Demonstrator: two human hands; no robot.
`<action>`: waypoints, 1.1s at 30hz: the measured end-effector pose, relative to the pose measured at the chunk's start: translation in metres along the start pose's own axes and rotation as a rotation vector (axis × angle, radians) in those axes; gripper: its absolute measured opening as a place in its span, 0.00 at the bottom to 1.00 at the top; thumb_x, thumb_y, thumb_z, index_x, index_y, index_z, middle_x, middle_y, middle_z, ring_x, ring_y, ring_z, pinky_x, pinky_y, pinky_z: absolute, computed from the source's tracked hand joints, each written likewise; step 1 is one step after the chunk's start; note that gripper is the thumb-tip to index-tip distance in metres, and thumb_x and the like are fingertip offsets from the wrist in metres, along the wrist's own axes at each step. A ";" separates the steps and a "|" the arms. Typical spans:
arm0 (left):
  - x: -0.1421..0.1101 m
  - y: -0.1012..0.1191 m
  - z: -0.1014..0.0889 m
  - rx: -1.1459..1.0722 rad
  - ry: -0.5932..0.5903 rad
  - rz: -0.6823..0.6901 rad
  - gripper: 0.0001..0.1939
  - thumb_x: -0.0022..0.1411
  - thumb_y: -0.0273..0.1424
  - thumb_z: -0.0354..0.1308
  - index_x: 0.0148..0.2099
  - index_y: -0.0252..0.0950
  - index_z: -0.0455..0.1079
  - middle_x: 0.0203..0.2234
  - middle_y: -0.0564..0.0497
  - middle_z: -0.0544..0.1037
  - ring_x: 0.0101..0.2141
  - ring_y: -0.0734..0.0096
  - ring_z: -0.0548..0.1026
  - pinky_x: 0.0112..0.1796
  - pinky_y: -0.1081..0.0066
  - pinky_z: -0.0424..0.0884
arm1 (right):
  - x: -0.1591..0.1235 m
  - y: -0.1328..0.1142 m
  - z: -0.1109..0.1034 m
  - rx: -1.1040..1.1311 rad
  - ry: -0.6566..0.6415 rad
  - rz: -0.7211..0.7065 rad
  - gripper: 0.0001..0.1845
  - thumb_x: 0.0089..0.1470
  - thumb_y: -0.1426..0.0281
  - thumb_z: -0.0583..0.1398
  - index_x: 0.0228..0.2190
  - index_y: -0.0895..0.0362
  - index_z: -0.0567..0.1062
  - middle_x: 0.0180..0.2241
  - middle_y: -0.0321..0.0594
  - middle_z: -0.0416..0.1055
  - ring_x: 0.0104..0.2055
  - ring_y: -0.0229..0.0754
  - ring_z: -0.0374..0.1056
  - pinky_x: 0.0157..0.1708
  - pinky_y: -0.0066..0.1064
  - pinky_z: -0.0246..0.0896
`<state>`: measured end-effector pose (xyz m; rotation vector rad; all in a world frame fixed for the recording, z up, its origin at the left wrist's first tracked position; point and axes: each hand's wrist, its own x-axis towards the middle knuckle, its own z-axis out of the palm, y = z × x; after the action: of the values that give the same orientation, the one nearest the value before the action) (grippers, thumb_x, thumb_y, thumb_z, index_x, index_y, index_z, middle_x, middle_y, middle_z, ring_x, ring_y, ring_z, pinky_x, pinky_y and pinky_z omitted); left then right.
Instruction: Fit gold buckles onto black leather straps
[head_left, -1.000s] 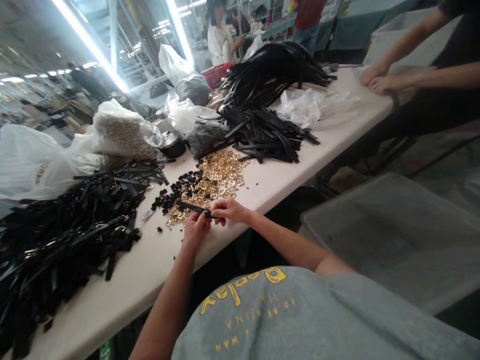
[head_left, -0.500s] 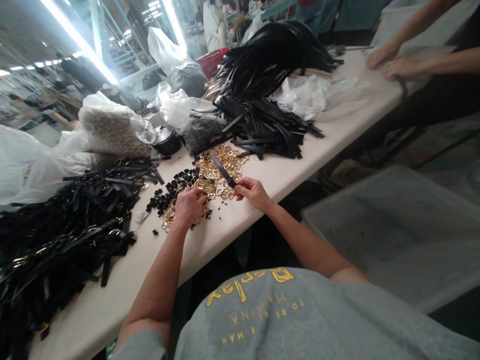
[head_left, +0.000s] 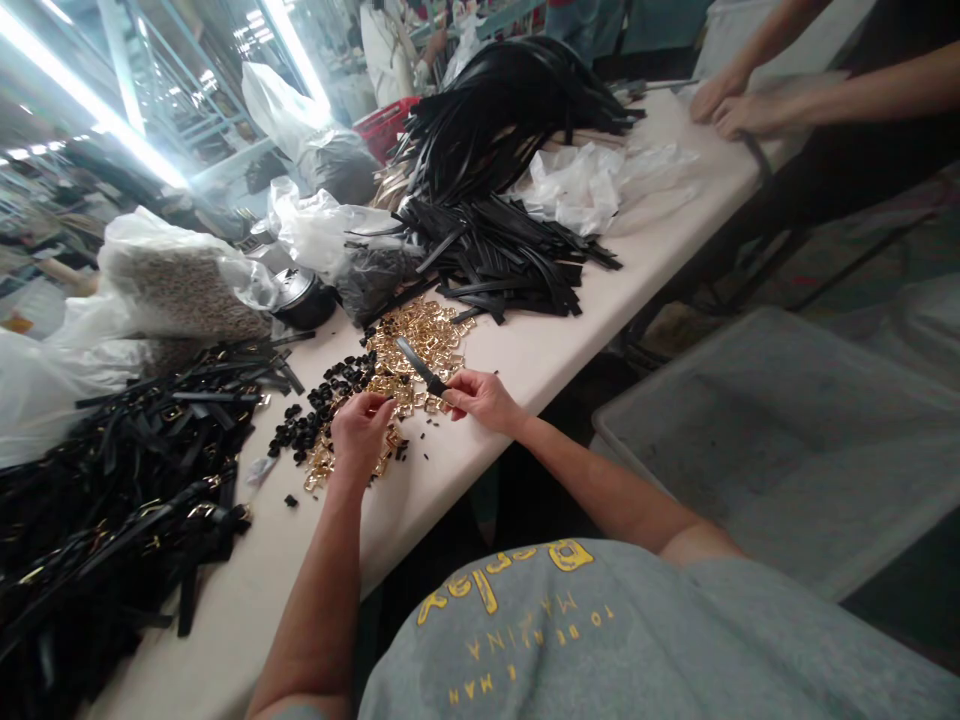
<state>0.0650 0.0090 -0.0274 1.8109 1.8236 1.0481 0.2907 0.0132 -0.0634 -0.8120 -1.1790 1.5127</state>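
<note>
My right hand point(head_left: 484, 402) pinches the lower end of a short black strap point(head_left: 420, 364), which points up and away over the buckles. Over the near side of the pile is my left hand point(head_left: 361, 428), its thumb and fingertips pressed together; whatever is between them is too small or hidden to make out. Gold buckles point(head_left: 424, 335) lie in a loose heap beyond and beneath both hands. Small black loops point(head_left: 319, 395) are heaped to the left of the buckles. A few tiny black bits are scattered on the pale table point(head_left: 442, 470) near my hands.
Buckled black straps point(head_left: 127, 480) cover the table's left part. Loose black straps point(head_left: 510, 255) and a longer bundle point(head_left: 525, 110) lie at the back. Plastic bags point(head_left: 176, 275) and a black tin point(head_left: 304, 300) stand behind. A co-worker's hands point(head_left: 731, 105) handle a strap far right; a grey bin point(head_left: 675, 420) is below.
My left hand has risen slightly off the pile, its fingertips now nearer my right hand. The right hand keeps its hold on the strap. The whole view has shifted a little.
</note>
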 end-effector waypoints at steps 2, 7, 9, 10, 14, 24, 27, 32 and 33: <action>-0.003 0.009 0.009 -0.339 -0.066 -0.122 0.17 0.51 0.45 0.67 0.33 0.37 0.74 0.26 0.51 0.77 0.27 0.68 0.74 0.33 0.67 0.70 | 0.000 0.000 0.001 -0.017 0.004 -0.005 0.21 0.46 0.55 0.69 0.30 0.60 0.73 0.23 0.34 0.74 0.22 0.33 0.71 0.25 0.26 0.72; -0.011 0.030 0.032 -0.825 -0.219 -0.328 0.23 0.43 0.46 0.74 0.31 0.35 0.72 0.26 0.51 0.79 0.28 0.70 0.78 0.34 0.69 0.75 | 0.000 0.000 0.004 -0.073 0.018 -0.045 0.20 0.49 0.55 0.67 0.31 0.59 0.73 0.24 0.33 0.74 0.22 0.33 0.71 0.25 0.25 0.71; -0.012 0.034 0.038 -0.909 -0.231 -0.366 0.23 0.41 0.46 0.75 0.31 0.35 0.72 0.24 0.52 0.78 0.27 0.72 0.78 0.33 0.71 0.75 | 0.000 0.000 0.004 -0.100 0.024 -0.057 0.21 0.50 0.54 0.67 0.30 0.59 0.73 0.24 0.33 0.73 0.22 0.33 0.70 0.24 0.25 0.70; -0.012 0.035 0.039 -0.941 -0.230 -0.380 0.24 0.40 0.45 0.76 0.31 0.35 0.72 0.24 0.53 0.78 0.26 0.73 0.78 0.33 0.72 0.75 | -0.001 0.000 0.004 -0.112 0.026 -0.064 0.21 0.50 0.54 0.67 0.30 0.59 0.73 0.24 0.33 0.73 0.22 0.32 0.70 0.23 0.24 0.69; -0.011 0.032 0.041 -0.992 -0.228 -0.425 0.24 0.37 0.44 0.77 0.30 0.36 0.71 0.23 0.54 0.77 0.25 0.75 0.77 0.32 0.74 0.76 | -0.001 0.002 0.005 -0.144 0.027 -0.094 0.19 0.51 0.55 0.67 0.29 0.58 0.71 0.23 0.33 0.72 0.22 0.32 0.69 0.23 0.24 0.68; -0.011 0.028 0.036 -0.878 -0.253 -0.332 0.20 0.40 0.38 0.75 0.35 0.37 0.76 0.30 0.50 0.80 0.25 0.75 0.75 0.31 0.72 0.75 | -0.004 -0.002 0.002 -0.267 -0.107 -0.120 0.16 0.55 0.58 0.64 0.30 0.59 0.72 0.25 0.33 0.72 0.23 0.32 0.68 0.25 0.25 0.67; -0.008 0.024 0.028 -0.797 -0.344 -0.328 0.16 0.40 0.37 0.75 0.32 0.36 0.78 0.26 0.51 0.79 0.22 0.77 0.72 0.27 0.74 0.71 | -0.005 -0.002 0.001 -0.330 -0.143 -0.128 0.12 0.56 0.63 0.63 0.30 0.59 0.72 0.25 0.33 0.72 0.23 0.32 0.68 0.25 0.24 0.65; -0.009 0.018 0.023 -0.719 -0.402 -0.296 0.13 0.42 0.35 0.74 0.32 0.35 0.79 0.21 0.53 0.76 0.20 0.79 0.67 0.22 0.76 0.64 | -0.006 -0.001 0.001 -0.432 -0.187 -0.166 0.07 0.57 0.68 0.60 0.29 0.58 0.71 0.24 0.32 0.70 0.23 0.32 0.68 0.26 0.23 0.64; -0.011 0.018 0.025 -0.719 -0.374 -0.280 0.14 0.43 0.35 0.74 0.32 0.36 0.79 0.21 0.53 0.77 0.20 0.78 0.68 0.23 0.76 0.65 | -0.006 -0.001 0.001 -0.426 -0.185 -0.168 0.07 0.57 0.68 0.60 0.29 0.58 0.71 0.24 0.32 0.70 0.23 0.32 0.68 0.26 0.23 0.64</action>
<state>0.0963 0.0031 -0.0331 1.1789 1.2094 0.9961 0.2914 0.0069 -0.0622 -0.8371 -1.6996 1.2338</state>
